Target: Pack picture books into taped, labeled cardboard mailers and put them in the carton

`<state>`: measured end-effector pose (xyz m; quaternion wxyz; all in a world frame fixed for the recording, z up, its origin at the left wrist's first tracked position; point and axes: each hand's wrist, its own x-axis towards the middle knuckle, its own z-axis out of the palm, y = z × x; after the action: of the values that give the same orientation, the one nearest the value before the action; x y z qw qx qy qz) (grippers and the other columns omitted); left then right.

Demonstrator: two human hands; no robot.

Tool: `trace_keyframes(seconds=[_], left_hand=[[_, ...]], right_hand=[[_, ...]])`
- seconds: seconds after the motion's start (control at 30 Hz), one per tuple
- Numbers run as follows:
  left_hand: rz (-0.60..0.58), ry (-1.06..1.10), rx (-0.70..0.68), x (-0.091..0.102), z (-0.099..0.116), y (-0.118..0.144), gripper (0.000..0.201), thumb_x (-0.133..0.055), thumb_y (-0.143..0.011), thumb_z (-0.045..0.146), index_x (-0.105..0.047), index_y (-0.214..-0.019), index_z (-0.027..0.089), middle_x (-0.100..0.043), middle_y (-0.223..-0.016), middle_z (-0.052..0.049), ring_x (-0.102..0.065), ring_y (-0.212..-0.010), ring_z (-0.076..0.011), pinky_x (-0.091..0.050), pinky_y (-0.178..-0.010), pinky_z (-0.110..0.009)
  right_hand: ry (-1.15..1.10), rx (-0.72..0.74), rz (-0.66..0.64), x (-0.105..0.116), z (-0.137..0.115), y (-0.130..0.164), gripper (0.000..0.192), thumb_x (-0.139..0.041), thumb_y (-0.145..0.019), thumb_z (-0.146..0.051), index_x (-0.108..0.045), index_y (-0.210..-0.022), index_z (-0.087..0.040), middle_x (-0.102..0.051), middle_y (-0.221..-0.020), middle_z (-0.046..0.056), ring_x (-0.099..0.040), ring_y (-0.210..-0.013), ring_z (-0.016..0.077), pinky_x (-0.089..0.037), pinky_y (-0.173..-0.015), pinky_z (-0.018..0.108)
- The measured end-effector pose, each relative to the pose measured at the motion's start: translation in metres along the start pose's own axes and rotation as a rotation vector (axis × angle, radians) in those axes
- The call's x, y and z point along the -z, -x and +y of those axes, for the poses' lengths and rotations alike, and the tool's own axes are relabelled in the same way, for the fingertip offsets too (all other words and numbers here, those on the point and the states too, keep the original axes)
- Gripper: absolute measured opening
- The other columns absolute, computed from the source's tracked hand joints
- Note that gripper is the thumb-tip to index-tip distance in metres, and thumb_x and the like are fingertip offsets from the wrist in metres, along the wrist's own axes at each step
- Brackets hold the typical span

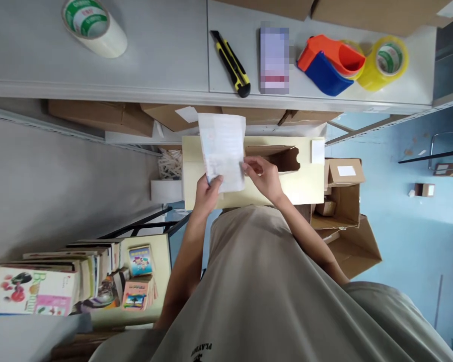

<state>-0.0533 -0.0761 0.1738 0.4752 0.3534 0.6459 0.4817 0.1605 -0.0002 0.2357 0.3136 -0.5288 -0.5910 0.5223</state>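
Note:
In the head view, a white, faintly printed sheet of paper [226, 146] is held up over a pale yellow table. It may be folded or several layers thick; I cannot tell. My left hand [207, 193] grips its lower left corner, thumb on top. At the right edge of the paper is my right hand [263, 176], its thumb and forefinger pinched on that edge and the other fingers curled. Just behind the right hand, an open cardboard box [289, 158] lies on the yellow table [305, 188].
A grey shelf [154, 60] crosses in front, bearing a tape roll [94, 27], a yellow-black utility knife [231, 64], an orange-blue tape dispenser [330, 63] and yellow tape [385, 63]. Books [33, 289] stand at lower left. Cardboard boxes [340, 206] are stacked at right.

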Motion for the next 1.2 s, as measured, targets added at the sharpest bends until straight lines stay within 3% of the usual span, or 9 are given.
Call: trace_keyframes(seconds=[0.2,0.3,0.37,0.43,0.53,0.6,0.7,0.87,1.2], left_hand=[[-0.092,-0.065,0.014,-0.066,0.029,0.017,0.048,-0.077,-0.101,0.062,-0.083,-0.118,0.017,-0.087,-0.104,-0.007,-0.084,-0.106,-0.0303,-0.071,-0.095,-0.039],[-0.128,-0.246,-0.227,-0.084,0.051,0.016,0.059,-0.074,-0.108,0.066,-0.077,-0.145,0.020,-0.085,-0.142,-0.015,-0.080,-0.139,-0.0353,-0.071,-0.108,-0.042],[-0.079,-0.387,-0.481,-0.091,0.074,0.008,0.072,-0.071,-0.113,0.070,-0.065,-0.168,0.025,-0.068,-0.175,-0.018,-0.061,-0.169,-0.0393,-0.065,-0.125,-0.051],[-0.054,-0.520,-0.704,-0.096,0.101,-0.003,0.070,-0.065,-0.118,0.068,-0.060,-0.175,0.029,-0.058,-0.185,-0.016,-0.047,-0.180,-0.0405,-0.054,-0.138,-0.061],[-0.149,-0.632,-0.897,-0.109,0.130,-0.026,0.045,-0.052,-0.127,0.051,-0.075,-0.162,0.034,-0.079,-0.162,-0.008,-0.067,-0.165,-0.0341,-0.055,-0.138,-0.061],[-0.191,-0.682,-0.943,-0.121,0.136,-0.039,0.040,-0.050,-0.128,0.041,-0.083,-0.151,0.034,-0.088,-0.143,-0.005,-0.080,-0.146,-0.0299,-0.062,-0.128,-0.056],[-0.160,-0.766,-0.941,-0.134,0.127,-0.050,0.034,-0.058,-0.125,0.034,-0.089,-0.138,0.030,-0.091,-0.126,-0.006,-0.086,-0.128,-0.0283,-0.065,-0.117,-0.051],[-0.210,-0.948,-0.892,-0.140,0.097,-0.051,0.021,-0.071,-0.119,0.030,-0.092,-0.121,0.029,-0.092,-0.125,-0.007,-0.080,-0.126,-0.0310,-0.063,-0.112,-0.051],[-0.500,-1.070,-0.409,-0.135,0.039,-0.079,0.040,-0.065,-0.102,0.003,-0.087,-0.129,0.022,-0.086,-0.135,-0.014,-0.077,-0.133,-0.0360,-0.061,-0.115,-0.049]], right_hand=[[-0.240,-0.103,0.076,0.051,0.021,0.014,0.074,-0.088,-0.089,-0.091,-0.083,-0.120,-0.023,-0.091,-0.109,0.008,-0.085,-0.094,0.0239,-0.075,-0.084,0.039],[-0.196,-0.057,0.124,0.088,0.031,0.015,0.073,-0.084,-0.094,-0.091,-0.083,-0.120,-0.023,-0.090,-0.109,0.009,-0.084,-0.094,0.0240,-0.074,-0.084,0.038],[-0.064,0.021,0.173,0.116,0.033,0.011,0.067,-0.077,-0.102,-0.087,-0.082,-0.122,-0.023,-0.090,-0.112,0.009,-0.084,-0.094,0.0243,-0.073,-0.084,0.038],[0.153,0.126,0.208,0.144,0.031,0.002,0.058,-0.067,-0.113,-0.079,-0.082,-0.126,-0.024,-0.090,-0.116,0.009,-0.085,-0.097,0.0252,-0.071,-0.086,0.038],[0.518,0.282,0.158,0.174,0.023,-0.017,0.044,-0.055,-0.124,-0.058,-0.081,-0.136,-0.024,-0.091,-0.123,0.009,-0.085,-0.103,0.0258,-0.066,-0.090,0.037],[0.718,0.374,0.069,0.183,0.017,-0.030,0.038,-0.051,-0.126,-0.044,-0.080,-0.140,-0.023,-0.090,-0.127,0.010,-0.084,-0.107,0.0252,-0.062,-0.090,0.034],[0.938,0.474,-0.082,0.183,0.015,-0.046,0.037,-0.048,-0.125,-0.026,-0.080,-0.141,-0.019,-0.090,-0.128,0.012,-0.082,-0.108,0.0251,-0.055,-0.085,0.033],[1.132,0.508,-0.319,0.172,0.021,-0.058,0.044,-0.043,-0.118,-0.007,-0.079,-0.143,-0.014,-0.090,-0.128,0.015,-0.077,-0.104,0.0261,-0.046,-0.080,0.035],[1.300,0.304,-0.634,0.138,0.043,-0.069,0.051,-0.039,-0.114,0.000,-0.077,-0.148,-0.007,-0.085,-0.143,0.026,-0.080,-0.128,0.0346,-0.056,-0.092,0.042]])
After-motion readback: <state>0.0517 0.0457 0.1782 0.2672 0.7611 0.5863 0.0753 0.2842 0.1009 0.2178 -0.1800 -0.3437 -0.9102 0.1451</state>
